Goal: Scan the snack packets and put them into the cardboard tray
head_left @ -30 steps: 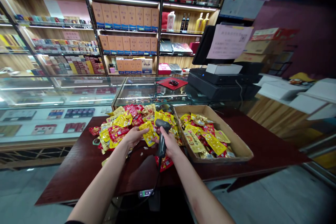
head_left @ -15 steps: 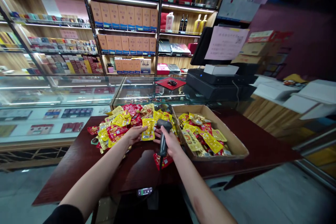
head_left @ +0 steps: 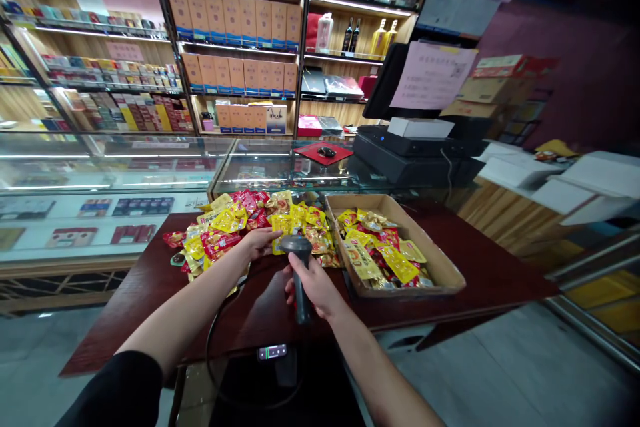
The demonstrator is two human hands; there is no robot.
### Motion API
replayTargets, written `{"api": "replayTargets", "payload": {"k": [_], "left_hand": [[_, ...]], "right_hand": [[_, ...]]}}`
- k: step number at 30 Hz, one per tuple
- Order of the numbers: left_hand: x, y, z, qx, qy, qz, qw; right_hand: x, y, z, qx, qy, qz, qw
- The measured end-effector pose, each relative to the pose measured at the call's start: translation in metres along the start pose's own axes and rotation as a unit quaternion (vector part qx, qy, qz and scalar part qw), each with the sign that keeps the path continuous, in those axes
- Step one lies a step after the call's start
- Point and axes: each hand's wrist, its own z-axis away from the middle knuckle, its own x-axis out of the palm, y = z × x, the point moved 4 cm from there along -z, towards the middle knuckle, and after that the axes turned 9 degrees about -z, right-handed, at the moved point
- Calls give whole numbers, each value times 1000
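Our right hand wraps its fingers round the grip of a handheld barcode scanner, with the fingertips partly hidden behind it. The scanner is held above a dark red table, just beside our left hand, which lies open with its fingers close together on a heap of snack packets. The packets overlap, so the lower ones are hidden, and their print is too small to read. Just right of the heap, a cardboard tray holds similar packets. A black cable loops down past the table's near edge, where its lower stretch fades into shadow.
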Motion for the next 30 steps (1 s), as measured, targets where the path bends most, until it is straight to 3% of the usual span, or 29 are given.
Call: {"api": "replayTargets", "payload": {"k": [7,15,20,23,30], "left_hand": [[-3,8,1,-1,-12,-61,998],[-4,14,-4,35,-32,-64,997],[-9,13,-11,35,4,-51,998],[-10,15,-16,42,-5,-57,997],[-15,52,-20,92,26,-56,994]], "right_hand": [[-5,16,2,-14,-4,18,1000],[-1,14,6,-30,-19,21,999],[1,15,-2,-50,-2,50,998],[4,13,-11,-68,8,83,994],[19,-6,-27,-82,20,54,995]]}}
